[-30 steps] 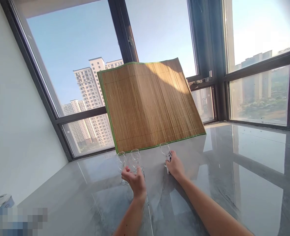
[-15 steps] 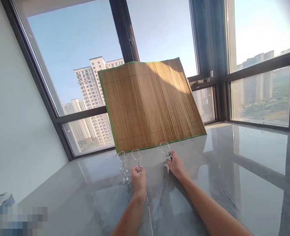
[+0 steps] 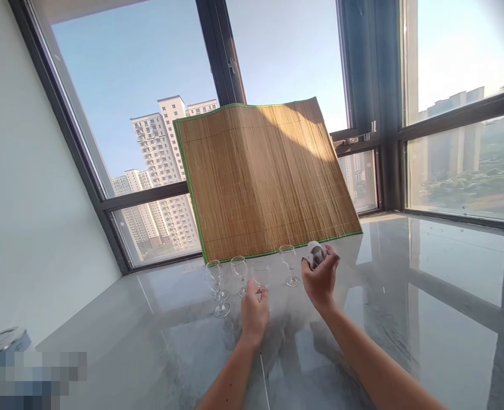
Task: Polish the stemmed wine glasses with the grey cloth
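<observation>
My left hand (image 3: 255,307) has its fingers closed round the stem of a clear stemmed glass (image 3: 260,274), held upright. In my right hand (image 3: 320,279) is a crumpled white-and-grey cloth (image 3: 316,254), bunched between the fingers. Just left of that hand, apart from it, another stemmed glass (image 3: 287,259) stands upright on the shiny grey surface. To the left of my left hand stand a glass (image 3: 238,267) and a close pair whose bowls overlap, the front one (image 3: 214,279) partly covering the rear one. My left hand hides the foot of the glass behind it.
A bamboo mat (image 3: 269,176) with green edging leans against the dark-framed windows behind the glasses. The glossy grey surface (image 3: 183,359) reflects the light. A white wall (image 3: 42,199) rises at left, with a pale container (image 3: 6,340) at the lower left edge.
My right hand has let go of the right-hand glass and moved up and right with the cloth. My left hand has shifted right with its glass, now apart from the one behind.
</observation>
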Action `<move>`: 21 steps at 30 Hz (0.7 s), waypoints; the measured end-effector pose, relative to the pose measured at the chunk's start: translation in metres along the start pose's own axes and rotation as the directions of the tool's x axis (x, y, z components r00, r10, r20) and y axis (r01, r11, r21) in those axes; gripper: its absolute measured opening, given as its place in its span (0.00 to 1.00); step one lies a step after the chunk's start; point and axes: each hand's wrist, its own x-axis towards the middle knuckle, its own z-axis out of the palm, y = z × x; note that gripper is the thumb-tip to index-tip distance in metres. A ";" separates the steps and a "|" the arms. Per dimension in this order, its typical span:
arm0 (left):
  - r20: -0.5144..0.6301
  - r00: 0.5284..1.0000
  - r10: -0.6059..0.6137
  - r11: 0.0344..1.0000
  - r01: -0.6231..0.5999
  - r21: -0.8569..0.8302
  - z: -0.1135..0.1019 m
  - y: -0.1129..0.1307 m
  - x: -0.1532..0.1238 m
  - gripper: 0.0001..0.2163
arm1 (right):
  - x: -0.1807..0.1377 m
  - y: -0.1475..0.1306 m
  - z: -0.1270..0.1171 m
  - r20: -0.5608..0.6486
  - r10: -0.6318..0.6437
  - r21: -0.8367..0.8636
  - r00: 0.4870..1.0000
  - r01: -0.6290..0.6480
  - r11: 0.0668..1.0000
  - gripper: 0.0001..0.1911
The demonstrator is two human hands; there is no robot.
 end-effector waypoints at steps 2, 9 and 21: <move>-0.005 1.000 0.010 0.992 -0.009 0.129 -0.003 0.005 -0.001 0.20 | -0.014 -0.010 0.000 0.159 -0.193 0.127 0.968 0.174 0.977 0.34; 0.036 0.998 0.058 0.861 -0.068 0.504 -0.019 0.012 0.002 0.18 | -0.042 -0.023 -0.002 0.534 -0.479 0.207 0.697 0.441 0.873 0.34; 0.114 0.928 0.354 0.777 -0.360 0.516 -0.021 0.007 0.005 0.18 | -0.014 -0.013 -0.003 0.462 -0.247 -0.002 0.852 0.280 0.960 0.24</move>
